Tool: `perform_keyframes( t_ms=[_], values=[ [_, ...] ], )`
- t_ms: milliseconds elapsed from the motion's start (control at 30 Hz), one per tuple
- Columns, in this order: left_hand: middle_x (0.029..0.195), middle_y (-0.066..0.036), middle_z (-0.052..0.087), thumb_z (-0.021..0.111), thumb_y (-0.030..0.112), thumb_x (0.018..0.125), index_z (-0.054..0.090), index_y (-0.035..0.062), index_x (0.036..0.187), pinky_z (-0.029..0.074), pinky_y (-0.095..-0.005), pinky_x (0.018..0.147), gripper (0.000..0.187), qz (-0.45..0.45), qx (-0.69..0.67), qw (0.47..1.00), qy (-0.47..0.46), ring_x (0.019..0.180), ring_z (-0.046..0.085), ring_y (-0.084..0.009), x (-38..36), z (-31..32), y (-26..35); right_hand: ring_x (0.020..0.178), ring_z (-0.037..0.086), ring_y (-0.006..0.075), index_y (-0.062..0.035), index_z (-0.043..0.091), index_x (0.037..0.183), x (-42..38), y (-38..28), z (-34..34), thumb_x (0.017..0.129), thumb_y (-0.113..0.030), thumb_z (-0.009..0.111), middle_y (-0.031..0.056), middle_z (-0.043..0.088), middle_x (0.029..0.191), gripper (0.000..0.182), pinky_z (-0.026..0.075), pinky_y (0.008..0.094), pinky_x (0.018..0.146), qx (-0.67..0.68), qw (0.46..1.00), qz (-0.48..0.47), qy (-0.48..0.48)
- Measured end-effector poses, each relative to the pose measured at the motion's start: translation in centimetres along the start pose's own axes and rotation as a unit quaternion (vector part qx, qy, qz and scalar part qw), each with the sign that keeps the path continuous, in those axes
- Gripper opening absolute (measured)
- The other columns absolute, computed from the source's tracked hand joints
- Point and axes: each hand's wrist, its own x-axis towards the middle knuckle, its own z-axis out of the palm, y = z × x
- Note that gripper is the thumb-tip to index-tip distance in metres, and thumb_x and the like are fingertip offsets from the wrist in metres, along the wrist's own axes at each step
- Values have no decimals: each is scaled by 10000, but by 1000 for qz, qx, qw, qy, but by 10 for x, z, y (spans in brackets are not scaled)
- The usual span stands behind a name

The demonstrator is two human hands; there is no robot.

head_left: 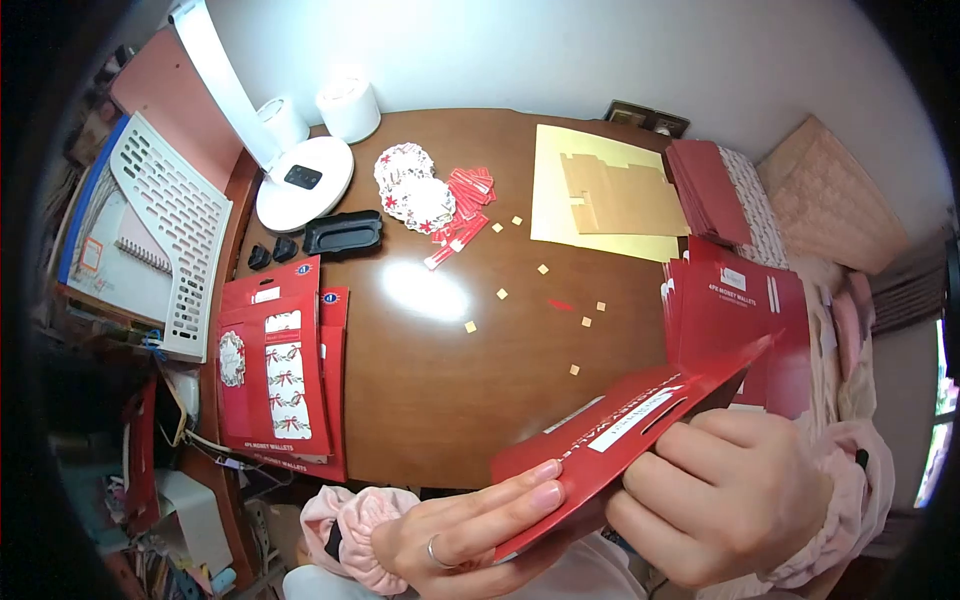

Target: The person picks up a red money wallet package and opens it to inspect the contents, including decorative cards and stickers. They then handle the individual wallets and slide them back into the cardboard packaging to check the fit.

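A red folded card pack printed "MONEY WALLETS" (610,425) is tilted up near the front edge of the table. My left hand (480,530), with a ring on one finger, grips its lower left end, fingers on top and thumb hidden beneath. My right hand (725,490) is closed at the pack's near edge beside the hanging slot, its fingertips hidden by the card. Farther right, more red money wallet packs (735,290) lie in a stack.
Finished-looking red packs (255,400) lie at left. Round floral tags (410,190), red strips (465,215) and small yellow squares (502,294) are scattered on the brown table (420,390). A lamp base (300,205), black tray (345,233), yellow sheets (555,220) and dark red envelopes (708,190) stand around.
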Motion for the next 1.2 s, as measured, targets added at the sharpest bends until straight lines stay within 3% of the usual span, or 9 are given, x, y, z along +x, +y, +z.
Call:
perform_keyframes(
  t_ms=[167, 200, 267, 333, 367, 667, 833, 1067, 1200],
  values=[
    [1117, -83, 649, 444, 104, 954, 568, 21, 1167, 503, -170, 869, 259, 85, 127, 965, -212, 989, 631, -89, -2, -14, -7, 616, 543, 147, -60, 521, 636, -2, -10, 10, 549, -95, 568, 35, 503, 677, 105, 437, 246, 514, 7, 997, 24, 73],
    [1186, -95, 592, 437, 94, 957, 512, 14, 1219, 477, -182, 909, 284, 170, 318, 908, -212, 1028, 608, -95, 1, -18, -8, 615, 539, 151, -56, 514, 632, -3, -11, 10, 536, -91, 560, 40, 494, 670, 112, 436, 245, 511, 13, 998, 27, 62],
    [1322, -119, 477, 423, 74, 964, 399, -1, 1324, 424, -204, 987, 369, 314, 646, 672, -180, 1106, 564, -107, 15, -27, -22, 613, 537, 154, -57, 515, 634, -2, -11, 8, 541, -92, 565, 38, 490, 668, 111, 437, 243, 509, 12, 998, 24, 51],
    [1458, -144, 363, 409, 55, 970, 287, -16, 1429, 370, -227, 1066, 481, 401, 853, 313, -114, 1185, 520, -119, 23, -29, -32, 611, 536, 157, -58, 517, 636, -1, -10, 7, 546, -93, 571, 37, 487, 667, 111, 437, 241, 507, 11, 999, 22, 38],
    [1458, -144, 363, 409, 55, 970, 287, -16, 1429, 370, -227, 1066, 481, 401, 853, 313, -115, 1185, 520, -119, 23, -27, -33, 609, 530, 151, -60, 511, 637, 0, -9, 7, 546, -98, 571, 34, 479, 665, 115, 436, 239, 509, 12, 999, 23, 37],
    [1335, -353, 411, 567, -187, 779, 184, -80, 1362, 496, -450, 925, 705, 352, 725, -423, -414, 1199, 480, -470, 24, 17, -24, 643, 587, 113, -71, 617, 765, -3, -6, 8, 587, -154, 579, -3, 582, 719, 200, 447, 235, 516, 28, 999, 26, -29],
    [1118, -278, 611, 678, -101, 734, 479, -142, 1185, 567, -349, 817, 494, 443, 632, -534, -345, 947, 665, -340, 27, 17, -24, 663, 598, 113, -72, 640, 819, -5, -1, 5, 613, -158, 600, 3, 601, 755, 226, 458, 233, 527, 24, 999, -12, -42],
    [1165, -266, 588, 635, -90, 754, 472, -173, 1201, 562, -346, 806, 484, 409, 654, -581, -257, 966, 657, -322, 24, 14, -32, 689, 620, 134, -91, 681, 925, -2, -1, 2, 649, -139, 612, 11, 637, 829, 289, 490, 255, 565, 1, 993, 4, -115],
    [1319, -175, 524, 501, -8, 841, 344, -26, 1382, 473, -339, 953, 564, 451, 728, -497, -144, 1154, 565, -302, 26, 14, -29, 712, 632, 150, -86, 681, 964, -2, 6, 3, 662, -133, 617, 17, 659, 876, 312, 503, 268, 580, 21, 992, -5, -123]
  ],
)
